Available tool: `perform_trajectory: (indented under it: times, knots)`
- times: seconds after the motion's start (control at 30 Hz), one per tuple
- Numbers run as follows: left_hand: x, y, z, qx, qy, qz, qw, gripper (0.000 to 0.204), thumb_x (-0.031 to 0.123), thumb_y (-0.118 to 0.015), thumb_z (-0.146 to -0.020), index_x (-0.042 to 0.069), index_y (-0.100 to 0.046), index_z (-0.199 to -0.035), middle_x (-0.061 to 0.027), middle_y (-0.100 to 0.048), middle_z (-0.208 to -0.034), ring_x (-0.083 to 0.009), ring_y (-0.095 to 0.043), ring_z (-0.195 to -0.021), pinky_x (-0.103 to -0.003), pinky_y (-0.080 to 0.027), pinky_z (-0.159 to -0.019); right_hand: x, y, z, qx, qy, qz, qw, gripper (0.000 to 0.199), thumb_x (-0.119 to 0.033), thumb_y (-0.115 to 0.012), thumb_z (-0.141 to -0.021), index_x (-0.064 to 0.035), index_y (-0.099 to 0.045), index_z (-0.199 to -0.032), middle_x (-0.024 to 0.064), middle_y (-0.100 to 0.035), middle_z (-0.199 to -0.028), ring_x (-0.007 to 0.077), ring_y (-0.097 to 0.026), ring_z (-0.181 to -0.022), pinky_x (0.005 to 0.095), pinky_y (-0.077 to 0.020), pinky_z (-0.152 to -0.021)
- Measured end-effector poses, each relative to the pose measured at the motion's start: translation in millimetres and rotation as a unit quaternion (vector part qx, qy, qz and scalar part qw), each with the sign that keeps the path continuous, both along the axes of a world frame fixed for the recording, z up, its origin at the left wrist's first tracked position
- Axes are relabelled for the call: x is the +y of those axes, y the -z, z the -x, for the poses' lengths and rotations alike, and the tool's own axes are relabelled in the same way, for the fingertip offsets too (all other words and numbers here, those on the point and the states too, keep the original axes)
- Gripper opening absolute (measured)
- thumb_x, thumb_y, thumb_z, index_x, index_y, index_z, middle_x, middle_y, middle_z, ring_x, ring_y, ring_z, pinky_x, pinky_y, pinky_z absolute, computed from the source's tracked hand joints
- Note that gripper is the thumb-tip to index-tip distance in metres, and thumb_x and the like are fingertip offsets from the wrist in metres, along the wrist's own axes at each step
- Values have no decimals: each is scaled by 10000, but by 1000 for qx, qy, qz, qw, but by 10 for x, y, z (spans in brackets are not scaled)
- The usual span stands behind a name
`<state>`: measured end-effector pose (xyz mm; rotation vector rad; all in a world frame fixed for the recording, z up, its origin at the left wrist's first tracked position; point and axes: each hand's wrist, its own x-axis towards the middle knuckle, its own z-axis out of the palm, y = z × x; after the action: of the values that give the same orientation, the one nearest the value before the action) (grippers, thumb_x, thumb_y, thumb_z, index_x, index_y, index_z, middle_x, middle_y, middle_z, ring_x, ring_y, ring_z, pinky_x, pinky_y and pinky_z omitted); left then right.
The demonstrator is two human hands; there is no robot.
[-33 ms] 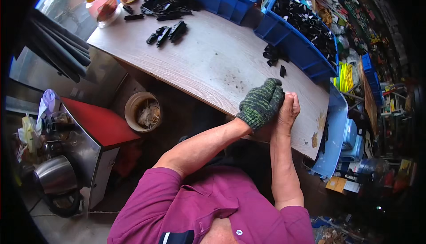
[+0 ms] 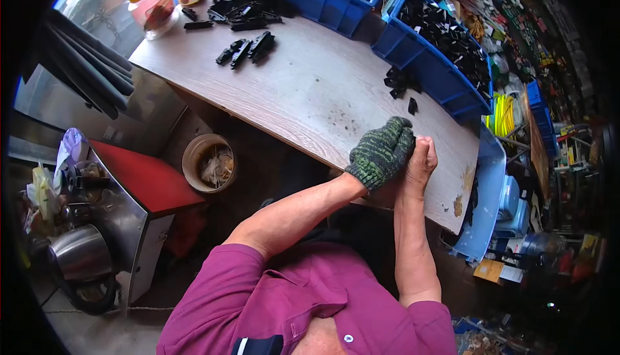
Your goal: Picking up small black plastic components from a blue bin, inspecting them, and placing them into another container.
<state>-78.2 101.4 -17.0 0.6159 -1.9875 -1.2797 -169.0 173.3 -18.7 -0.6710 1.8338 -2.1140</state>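
Observation:
My left hand (image 2: 382, 151), in a dark green and black knitted glove, is closed above the table's front edge. Pressed against its side is my bare right hand (image 2: 422, 159), its fingers curled in and the thumb on top. Whatever sits between the two hands is hidden by the glove and fingers. Just beyond them on the table (image 2: 303, 96) lies one small black plastic piece (image 2: 413, 105), with a little heap of similar black pieces (image 2: 399, 80) behind it. Farther left, several long black plastic parts (image 2: 245, 49) rest in a row.
Blue crates (image 2: 426, 64) of black parts line the table's far side. A larger black pile (image 2: 248, 9) and lidded jars (image 2: 152, 3) occupy the far left corner. Below the front edge stands a bucket (image 2: 189, 164) with scraps, beside a red-topped cabinet (image 2: 139, 174). A light blue bin (image 2: 489, 193) is at right.

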Motion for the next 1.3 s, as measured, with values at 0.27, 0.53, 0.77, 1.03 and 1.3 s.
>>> perform_trajectory:
  times: [0.27,0.53,0.77,1.03,1.3]
  knots:
    - [45,-44,-112,72,-4,-32,997,351,260,-593,-961,31,-579,-1228,-213,-689,-964,-393,-670,-870,-469,-524,-756,87,-239,150,-144,31,6,989,223,-262,-555,-950,-115,-502,-791,-11,-425,-614,119,-429,-542,351,-488,-596]
    - [105,-73,-94,119,12,-16,993,280,173,-665,-924,41,-635,-1170,-176,-691,-897,-280,-694,-764,-378,-544,-708,525,-582,1023,-167,326,22,930,335,-382,-659,-887,-73,-558,-967,51,-326,-485,210,-459,-463,531,-598,-578]
    - [86,6,-78,110,5,24,994,291,164,-657,-924,26,-632,-1178,-195,-688,-970,-302,-695,-818,-388,-548,-738,24,-449,797,-152,146,-118,970,419,-354,-812,-785,-29,-583,-916,23,-399,-524,158,-430,-361,426,-573,-438]
    - [112,-24,-86,99,12,31,995,307,185,-630,-925,47,-620,-1199,-182,-692,-997,-358,-668,-876,-450,-531,-764,-591,-335,775,59,62,-400,913,477,-402,-840,-738,10,-673,-913,79,-568,-603,177,-508,-379,337,-460,-353]
    - [12,-9,-38,105,-64,30,992,325,229,-622,-934,32,-610,-1191,-185,-683,-1030,-360,-654,-925,-451,-520,-803,-557,-283,729,24,43,-330,943,410,-337,-723,-837,32,-679,-1007,50,-540,-547,167,-499,-379,323,-435,-372]
